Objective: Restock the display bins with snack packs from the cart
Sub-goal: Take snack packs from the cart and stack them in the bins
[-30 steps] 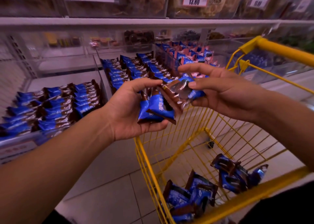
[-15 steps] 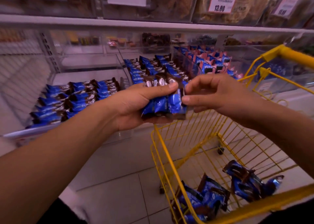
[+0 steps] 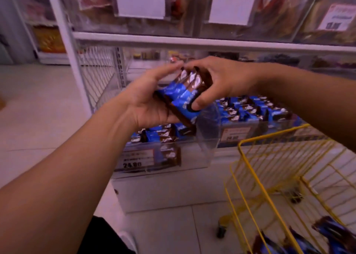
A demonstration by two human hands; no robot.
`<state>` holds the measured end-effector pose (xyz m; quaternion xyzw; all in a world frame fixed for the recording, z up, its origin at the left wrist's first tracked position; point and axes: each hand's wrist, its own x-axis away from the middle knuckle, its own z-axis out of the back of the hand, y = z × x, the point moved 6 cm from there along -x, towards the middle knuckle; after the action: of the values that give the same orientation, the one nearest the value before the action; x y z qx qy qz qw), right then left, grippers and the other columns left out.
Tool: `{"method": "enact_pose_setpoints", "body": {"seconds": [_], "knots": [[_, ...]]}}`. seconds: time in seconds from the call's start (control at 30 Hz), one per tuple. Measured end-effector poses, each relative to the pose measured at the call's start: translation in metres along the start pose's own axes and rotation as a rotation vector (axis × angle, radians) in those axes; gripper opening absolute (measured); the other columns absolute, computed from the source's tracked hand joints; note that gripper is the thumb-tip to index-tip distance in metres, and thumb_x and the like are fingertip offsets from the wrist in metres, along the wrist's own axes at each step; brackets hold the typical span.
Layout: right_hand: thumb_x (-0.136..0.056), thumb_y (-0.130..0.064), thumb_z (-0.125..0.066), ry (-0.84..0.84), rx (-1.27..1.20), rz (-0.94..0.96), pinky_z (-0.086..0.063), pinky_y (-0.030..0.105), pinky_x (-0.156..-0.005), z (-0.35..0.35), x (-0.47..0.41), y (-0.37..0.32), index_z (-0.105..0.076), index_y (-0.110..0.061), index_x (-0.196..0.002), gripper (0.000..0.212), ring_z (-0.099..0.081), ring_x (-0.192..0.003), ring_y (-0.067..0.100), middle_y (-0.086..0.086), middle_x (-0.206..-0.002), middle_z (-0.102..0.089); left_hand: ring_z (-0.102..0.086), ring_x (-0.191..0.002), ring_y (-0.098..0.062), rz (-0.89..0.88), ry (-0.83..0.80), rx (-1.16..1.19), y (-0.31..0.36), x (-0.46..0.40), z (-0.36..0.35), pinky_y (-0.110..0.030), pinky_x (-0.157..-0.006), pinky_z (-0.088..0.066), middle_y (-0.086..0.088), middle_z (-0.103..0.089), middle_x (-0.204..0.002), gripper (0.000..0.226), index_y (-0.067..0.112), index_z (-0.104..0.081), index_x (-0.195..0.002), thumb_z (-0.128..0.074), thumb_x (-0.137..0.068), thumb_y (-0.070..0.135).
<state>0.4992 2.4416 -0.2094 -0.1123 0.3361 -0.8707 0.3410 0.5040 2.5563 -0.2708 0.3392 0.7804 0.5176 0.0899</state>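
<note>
Left hand: cupped under a stack of snack packs, fingers curled round its far end.
Right hand: clamps the same stack from the other side, thumb pressed on the front wrapper.
Stack's place: held between both hands, above the display bin, not yet set down.
Done: rows of packs already lie in the bins below and beyond the hands.
Left: this stack, plus packs in the cart below the right hand; their number is probably small, though blurred.
</note>
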Motion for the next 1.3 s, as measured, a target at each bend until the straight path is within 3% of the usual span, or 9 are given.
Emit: {"method": "enact_pose_setpoints", "body": {"seconds": [0.2,0.37,0.47,0.63,0.8,0.97,1.07,1.2,1.3], "knots": [[-0.064,-0.01,-0.09,0.24,-0.032,-0.086,-0.051,0.022,-0.068,-0.001,-0.026,0.035,-0.06,-0.01,-0.105,0.051,-0.062,-0.075,0.003,-0.007,-0.083,-0.067,-0.069,-0.088,-0.031,0.033,0.216,0.055,0.001,-0.011,0.032,-0.057,-0.086,-0.052,-0.016,-0.075,-0.097,0.068,0.009,-0.068,-0.103,-0.031,-0.094,0.065],[-0.058,-0.044,-0.09,0.04,0.515,-0.131,-0.055,0.037,-0.081,-0.013,-0.042,0.024,-0.064,-0.021,-0.108,0.061,-0.066,-0.085,0.014,-0.005,-0.094,-0.069,-0.069,-0.061,-0.022,0.081,0.363,-0.211,-0.008,-0.013,0.035,-0.028,-0.051,-0.056,-0.008,-0.072,-0.073,0.048,0.013,-0.064,-0.093,-0.029,-0.101,0.044],[-0.055,-0.051,-0.087,-0.091,0.649,-0.222,-0.055,0.031,-0.069,-0.017,-0.045,0.02,-0.067,-0.022,-0.091,0.05,-0.064,-0.069,0.011,-0.004,-0.081,-0.072,-0.068,-0.078,-0.029,0.13,0.402,-0.313,-0.009,-0.012,0.041,-0.034,-0.06,-0.056,-0.016,-0.069,-0.09,0.064,0.005,-0.059,-0.109,-0.022,-0.101,0.057],[-0.049,-0.056,-0.082,-0.336,0.836,-0.369,-0.056,0.032,-0.066,-0.02,-0.046,0.029,-0.068,-0.022,-0.087,0.053,-0.064,-0.066,0.011,-0.006,-0.074,-0.07,-0.062,-0.098,-0.028,-0.117,0.609,-1.259,0.019,-0.009,0.062,-0.034,-0.08,-0.05,-0.008,-0.066,-0.108,0.029,0.013,-0.065,-0.108,-0.053,-0.096,0.037],[-0.055,-0.05,-0.089,-0.448,0.922,-0.364,-0.037,0.025,-0.057,-0.059,-0.055,0.051,-0.053,-0.025,-0.083,0.052,-0.054,-0.069,0.011,-0.013,-0.074,-0.054,-0.058,-0.09,-0.022,0.024,0.323,-1.712,-0.005,-0.012,0.055,-0.03,-0.074,-0.044,-0.004,-0.065,-0.099,0.029,0.02,-0.064,-0.098,-0.069,-0.086,0.046],[-0.06,-0.062,-0.083,-0.454,0.99,-0.251,-0.041,0.03,-0.104,-0.069,-0.051,0.053,-0.05,-0.023,-0.136,0.091,-0.048,-0.122,0.023,0.002,-0.14,-0.046,-0.015,-0.147,-0.035,0.183,0.224,-1.977,-0.025,-0.018,0.065,-0.046,-0.12,-0.018,-0.002,-0.014,-0.164,0.073,0.028,-0.017,-0.156,-0.041,-0.096,0.061],[-0.077,-0.079,-0.053,-0.641,1.292,-0.388,-0.012,0.047,-0.123,-0.079,-0.039,0.071,-0.012,-0.008,-0.157,0.114,0.001,-0.152,0.03,0.008,-0.166,0.001,0.007,-0.152,-0.027,0.254,0.182,-1.942,-0.034,-0.025,0.064,-0.042,-0.123,0.001,0.001,0.006,-0.167,0.07,0.024,-0.001,-0.158,-0.02,-0.101,0.06],[-0.08,-0.086,-0.033,-0.714,1.414,-0.524,-0.008,0.054,-0.122,-0.089,-0.037,0.081,0.006,-0.009,-0.158,0.116,0.021,-0.15,0.03,0.007,-0.164,0.022,0.007,-0.153,-0.026,0.285,0.087,-1.857,-0.047,-0.037,0.061,-0.046,-0.123,-0.003,0.001,0.005,-0.167,0.067,0.024,0.0,-0.159,-0.021,-0.103,0.054],[-0.076,-0.089,-0.034,-0.79,1.444,-0.534,-0.016,0.055,-0.12,-0.09,-0.039,0.072,-0.015,-0.012,-0.158,0.114,0.012,-0.151,0.033,0.008,-0.165,0.014,-0.015,-0.151,-0.024,0.292,0.074,-1.771,-0.044,-0.038,0.06,-0.04,-0.122,-0.016,0.001,-0.012,-0.166,0.069,0.024,-0.002,-0.159,-0.035,-0.103,0.047]]}}
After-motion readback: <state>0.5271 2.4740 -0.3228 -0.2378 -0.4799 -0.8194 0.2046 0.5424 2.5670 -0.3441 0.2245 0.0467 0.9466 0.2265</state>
